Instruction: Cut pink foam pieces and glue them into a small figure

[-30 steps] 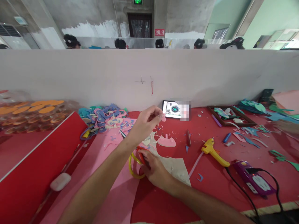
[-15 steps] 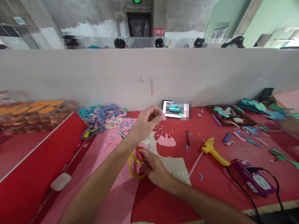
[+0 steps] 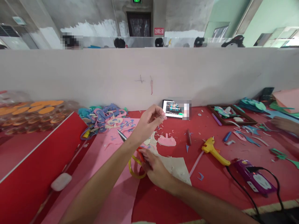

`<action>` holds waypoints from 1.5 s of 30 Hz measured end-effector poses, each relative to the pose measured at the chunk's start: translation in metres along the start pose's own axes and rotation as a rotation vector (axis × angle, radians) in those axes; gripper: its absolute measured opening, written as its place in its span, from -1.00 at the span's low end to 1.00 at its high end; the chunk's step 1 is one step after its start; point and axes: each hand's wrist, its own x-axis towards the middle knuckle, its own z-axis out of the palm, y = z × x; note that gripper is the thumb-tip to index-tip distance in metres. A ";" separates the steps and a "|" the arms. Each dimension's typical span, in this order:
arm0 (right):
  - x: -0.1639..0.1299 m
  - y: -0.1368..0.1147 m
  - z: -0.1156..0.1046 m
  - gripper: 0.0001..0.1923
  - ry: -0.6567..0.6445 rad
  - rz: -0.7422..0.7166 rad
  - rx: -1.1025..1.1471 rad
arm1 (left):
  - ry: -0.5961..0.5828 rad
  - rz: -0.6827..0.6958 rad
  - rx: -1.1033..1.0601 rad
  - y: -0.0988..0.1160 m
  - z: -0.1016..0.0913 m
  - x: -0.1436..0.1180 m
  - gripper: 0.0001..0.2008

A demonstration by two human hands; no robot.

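My left hand (image 3: pixel 150 119) is raised over the middle of the table, thumb and fingers pinched on a small pink foam piece (image 3: pixel 164 117). Only the edge of that piece shows. Below it, my right hand (image 3: pixel 153 165) grips scissors (image 3: pixel 133 174) with yellow and red handles. Their blades point up and left, partly hidden behind my left forearm. A pink foam cut-out (image 3: pixel 166 140) lies flat to the right of my hands. Under and beside my right hand are a cream foam sheet (image 3: pixel 178 165) and a large pink sheet (image 3: pixel 112 199).
A lit phone (image 3: pixel 173 109) leans on the white partition. To the right lie a yellow glue gun (image 3: pixel 215 152), a purple corded device (image 3: pixel 254 179) and a brown tray (image 3: pixel 211 113). Foam cut-outs (image 3: pixel 105 116) are heaped at left. Another person's hand (image 3: pixel 285 124) is at far right.
The scissors have tilted slightly, so more of the blades shows past my left forearm. My left hand has barely moved. The other person's hand at far right has shifted and looks sharper.
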 end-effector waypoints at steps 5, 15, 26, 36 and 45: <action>0.003 0.000 0.000 -0.62 0.027 0.020 -0.059 | 0.009 -0.038 -0.060 -0.031 0.007 0.005 -0.80; 0.005 -0.008 -0.001 -0.63 0.005 -0.058 -0.064 | 0.061 -0.135 -0.040 -0.080 0.023 0.002 -0.76; 0.004 -0.010 -0.003 -0.56 -0.037 0.028 -0.043 | -0.016 -0.199 -0.021 -0.111 0.036 -0.008 -0.72; 0.003 -0.008 0.000 -0.64 0.001 0.020 -0.121 | 0.004 -0.081 0.246 -0.117 0.030 -0.009 -0.87; 0.004 -0.006 0.002 -0.70 -0.010 -0.038 -0.244 | 0.017 0.005 0.512 -0.131 0.019 -0.009 -0.95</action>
